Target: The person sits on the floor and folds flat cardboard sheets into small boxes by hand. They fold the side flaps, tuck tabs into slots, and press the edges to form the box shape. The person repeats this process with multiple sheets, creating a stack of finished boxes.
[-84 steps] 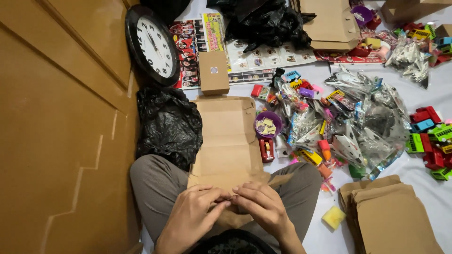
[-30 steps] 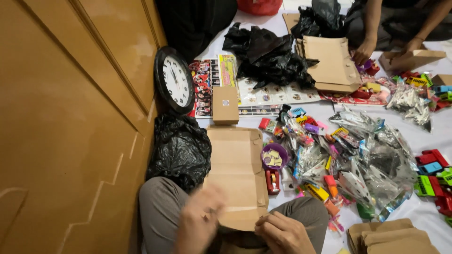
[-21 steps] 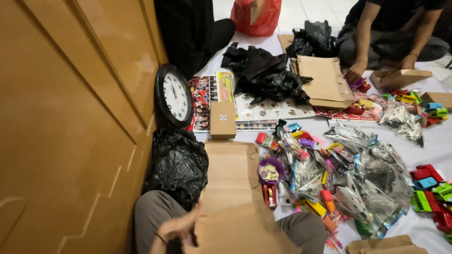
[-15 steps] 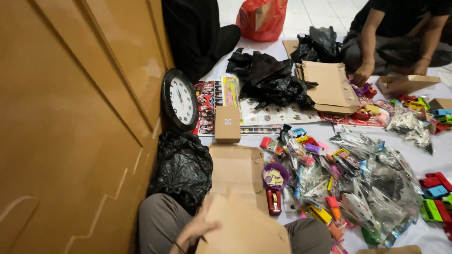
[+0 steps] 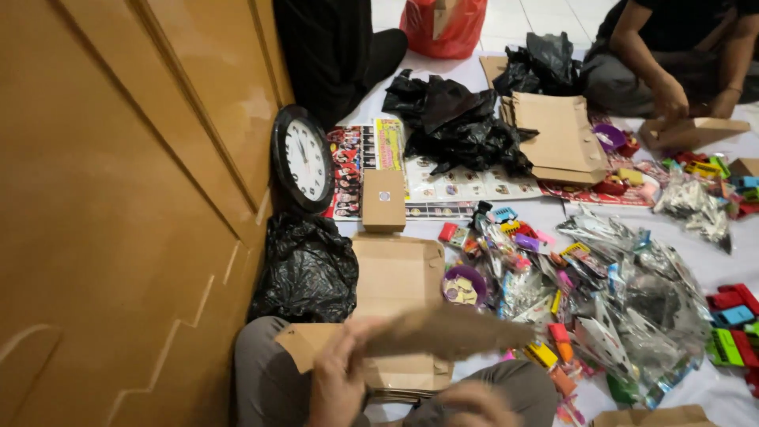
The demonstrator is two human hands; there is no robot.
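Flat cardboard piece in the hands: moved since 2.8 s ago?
Yes. The flat cardboard piece was low over the lap; now the left hand holds it raised, reaching toward the purple round toy.

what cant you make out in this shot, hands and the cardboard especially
- Head view: cardboard piece is motion-blurred, its shape unclear.
- Right hand is blurred and cut off by the bottom edge; grip unreadable.
- Left hand: fingers hidden behind the cardboard.
- Black bag: contents hidden.
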